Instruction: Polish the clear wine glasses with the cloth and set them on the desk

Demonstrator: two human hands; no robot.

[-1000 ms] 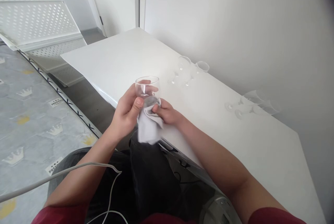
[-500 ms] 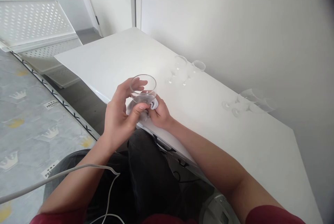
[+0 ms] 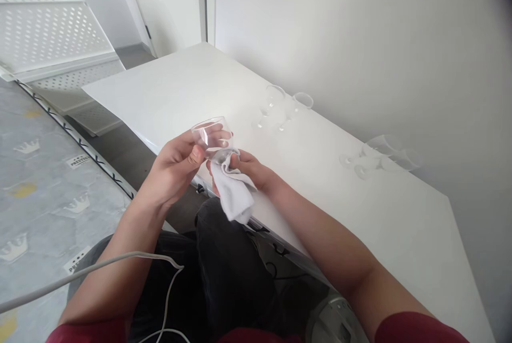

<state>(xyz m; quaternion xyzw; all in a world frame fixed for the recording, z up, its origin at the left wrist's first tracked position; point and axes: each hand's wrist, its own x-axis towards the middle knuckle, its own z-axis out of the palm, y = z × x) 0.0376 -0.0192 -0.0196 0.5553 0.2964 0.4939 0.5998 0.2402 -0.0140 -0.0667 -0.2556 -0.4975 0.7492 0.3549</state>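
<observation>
I see the left hand, fingers curled around a tilted glass near the front edge of the table. The right hand pinches a cloth at its lower end.

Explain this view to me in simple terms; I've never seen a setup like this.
There is no machine here, just a person's two bare hands. The camera is worn on the person's head and looks forward and down, so you see roughly what they see. The left hand holds a clear glass by its bowl; the fingers show through it. The right hand holds a white cloth against the glass's lower part, which is mostly hidden. On the white table are two pairs of stemmed glasses: one pair near the wall, the other farther right.
</observation>
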